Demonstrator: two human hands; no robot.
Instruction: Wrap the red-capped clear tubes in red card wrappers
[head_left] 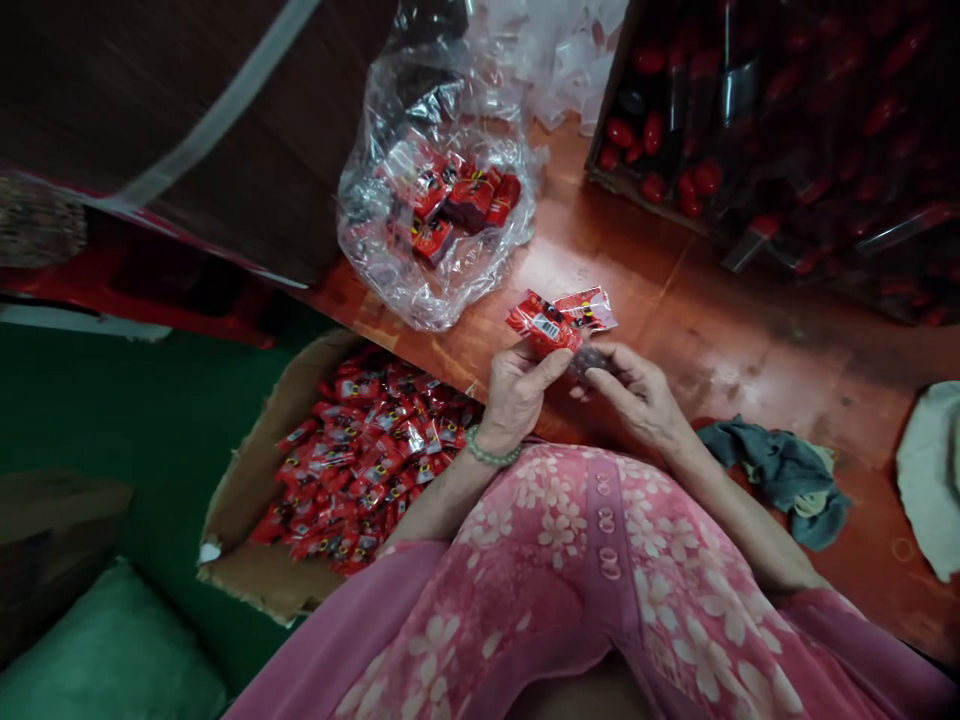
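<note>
My left hand (519, 392) pinches a red printed plastic packet (546, 322) with a barcode label, held just above the table's near edge. From the right, the fingers of my right hand (637, 392) close on a small dark, rounded object (588, 362) at the packet's lower end. Whether that object is partly inside the packet I cannot tell. Just behind my hands, a second red packet (589, 310) lies on the tabletop. A clear plastic bag (442, 300) beyond them holds bundles of red packets (472, 195).
A cardboard box (247, 480) below the table on my left is full of filled red packets. At the back right, a dark box (592, 150) holds red-capped clear pieces. Grey-green cloth (780, 475) lies on the wooden table (675, 330) to my right.
</note>
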